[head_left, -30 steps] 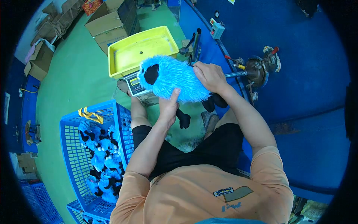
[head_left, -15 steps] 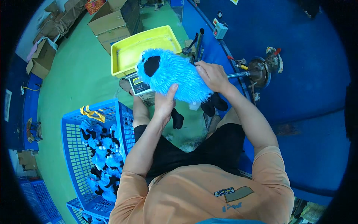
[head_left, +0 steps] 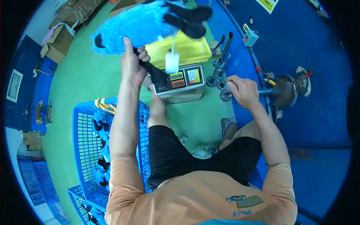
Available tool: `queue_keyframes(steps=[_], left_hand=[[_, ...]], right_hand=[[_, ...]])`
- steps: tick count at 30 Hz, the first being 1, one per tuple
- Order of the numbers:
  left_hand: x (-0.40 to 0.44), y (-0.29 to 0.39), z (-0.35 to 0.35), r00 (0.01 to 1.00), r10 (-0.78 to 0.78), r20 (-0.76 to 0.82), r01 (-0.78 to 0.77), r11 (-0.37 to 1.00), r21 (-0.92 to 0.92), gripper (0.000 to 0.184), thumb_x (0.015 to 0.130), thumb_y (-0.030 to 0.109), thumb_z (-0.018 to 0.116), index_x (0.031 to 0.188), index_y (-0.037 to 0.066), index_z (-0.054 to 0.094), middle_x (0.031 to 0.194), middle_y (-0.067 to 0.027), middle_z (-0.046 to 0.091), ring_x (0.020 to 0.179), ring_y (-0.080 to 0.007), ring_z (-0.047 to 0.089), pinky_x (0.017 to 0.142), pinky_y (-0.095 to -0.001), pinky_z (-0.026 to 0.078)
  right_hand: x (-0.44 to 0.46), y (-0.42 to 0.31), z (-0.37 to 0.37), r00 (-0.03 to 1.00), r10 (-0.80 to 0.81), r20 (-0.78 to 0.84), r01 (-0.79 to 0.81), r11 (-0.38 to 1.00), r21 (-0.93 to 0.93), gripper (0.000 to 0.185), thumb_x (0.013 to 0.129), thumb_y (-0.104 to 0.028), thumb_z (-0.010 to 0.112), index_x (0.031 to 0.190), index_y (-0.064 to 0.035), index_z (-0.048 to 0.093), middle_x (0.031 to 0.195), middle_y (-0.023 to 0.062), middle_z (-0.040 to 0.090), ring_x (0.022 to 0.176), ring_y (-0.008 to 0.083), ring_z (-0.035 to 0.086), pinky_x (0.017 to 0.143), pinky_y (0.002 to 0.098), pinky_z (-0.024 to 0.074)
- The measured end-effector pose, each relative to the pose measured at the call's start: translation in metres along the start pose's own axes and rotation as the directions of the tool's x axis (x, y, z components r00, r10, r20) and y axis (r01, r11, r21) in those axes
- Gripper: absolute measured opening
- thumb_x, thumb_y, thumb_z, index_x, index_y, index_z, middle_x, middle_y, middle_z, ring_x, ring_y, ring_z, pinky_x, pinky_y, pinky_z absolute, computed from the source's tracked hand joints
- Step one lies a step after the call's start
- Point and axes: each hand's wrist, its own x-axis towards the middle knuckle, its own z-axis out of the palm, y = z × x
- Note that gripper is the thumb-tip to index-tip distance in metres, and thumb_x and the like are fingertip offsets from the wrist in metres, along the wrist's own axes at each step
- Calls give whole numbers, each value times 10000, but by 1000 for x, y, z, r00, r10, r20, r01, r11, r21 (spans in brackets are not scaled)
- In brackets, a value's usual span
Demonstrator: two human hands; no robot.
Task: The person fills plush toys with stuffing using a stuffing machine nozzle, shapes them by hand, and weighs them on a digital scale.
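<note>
A shaggy blue plush toy (head_left: pixel 131 28) with black limbs is held up at the top of the view. My left hand (head_left: pixel 134 62) is closed on its underside, the thumb pressed into the fur. One black limb dangles below that hand in front of the scale (head_left: pixel 182 84), and a white tag (head_left: pixel 172 63) hangs from the toy. At the right, my right hand (head_left: pixel 243 92) curls over a metal pipe (head_left: pixel 265 91) that sticks out from the blue machine. The pipe's end shows just left of the fingers, partly hidden by them.
A yellow tub (head_left: pixel 195 50) sits behind the scale. Several upright metal tubes (head_left: pixel 221 65) stand by the blue machine wall (head_left: pixel 307 123), which carries a switch box (head_left: pixel 250 38). To my left is a blue basket (head_left: pixel 84 150) holding several more blue plush toys (head_left: pixel 101 150).
The toy has come off the pipe and moved up and left in my left hand. My right hand has left the toy and is now at the pipe. The view has shifted.
</note>
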Motion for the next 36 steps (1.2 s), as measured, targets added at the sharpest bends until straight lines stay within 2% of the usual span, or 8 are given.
queue_keyframes(steps=[7, 13, 15, 21, 25, 30, 32, 36], left_hand=[[58, -100, -35, 989, -130, -65, 131, 991, 5, 358, 1054, 408, 486, 907, 85, 534, 697, -11, 481, 531, -78, 402, 458, -232, 366], [-24, -138, -50, 987, -103, -124, 136, 946, 295, 351, 1043, 344, 455, 985, 30, 601, 797, -87, 614, 598, -161, 532, 565, -287, 467], [-47, -173, -89, 993, -22, -119, 110, 575, 811, 463, 981, 394, 500, 1059, -36, 654, 966, -165, 703, 838, -276, 632, 777, -369, 507], [-187, -235, -123, 949, -277, -148, 298, 646, 703, 352, 975, 307, 543, 1051, -14, 664, 893, -115, 680, 772, -206, 613, 716, -309, 503], [-203, -247, -129, 879, -444, -172, 450, 657, 605, 285, 972, 255, 568, 1047, -1, 670, 849, -85, 667, 733, -164, 602, 679, -273, 501], [-162, -212, -133, 948, -133, -289, 259, 851, 456, 257, 987, 222, 549, 1040, -4, 660, 853, -87, 659, 714, -168, 584, 656, -274, 483], [-141, -181, -142, 967, 9, -256, 178, 695, 697, 248, 987, 220, 553, 956, -5, 652, 798, -86, 641, 675, -164, 550, 636, -271, 461], [-98, -121, -123, 938, 231, -259, -5, 755, 655, 296, 979, 235, 576, 904, -41, 656, 767, -99, 639, 690, -154, 543, 653, -288, 468]], right_hand=[[1, -1, -2, 1000, -2, -8, 2, 1000, -8, 292, 952, -395, 568, 897, -129, 675, 680, 71, 679, 608, 343, 634, 586, 431, 479], [0, -3, -6, 998, 41, 56, -37, 997, -71, 265, 966, -359, 561, 917, -126, 678, 709, 74, 687, 618, 338, 634, 599, 424, 469], [2, -2, -6, 995, 73, 73, -66, 994, -88, 300, 979, -381, 538, 911, -121, 673, 711, 91, 688, 626, 355, 636, 602, 440, 471], [0, -14, -7, 988, 121, 92, -98, 970, -221, 367, 1003, -412, 490, 889, -106, 657, 705, 131, 684, 636, 390, 634, 604, 474, 471], [-7, -15, -2, 993, 103, 63, -81, 956, -282, 399, 1010, -428, 467, 876, -98, 647, 702, 152, 684, 627, 402, 634, 594, 491, 478], [-6, -18, 2, 997, 75, 11, -68, 955, -289, 410, 1010, -435, 459, 861, -95, 634, 695, 160, 684, 608, 410, 631, 574, 497, 482], [-8, -17, 2, 997, 74, 9, -68, 955, -288, 401, 1006, -429, 466, 854, -95, 627, 689, 156, 682, 599, 413, 626, 563, 492, 479], [-8, -16, 4, 998, 53, -27, -59, 956, -286, 356, 996, -398, 487, 858, -105, 635, 673, 136, 680, 573, 394, 622, 539, 471, 473]])
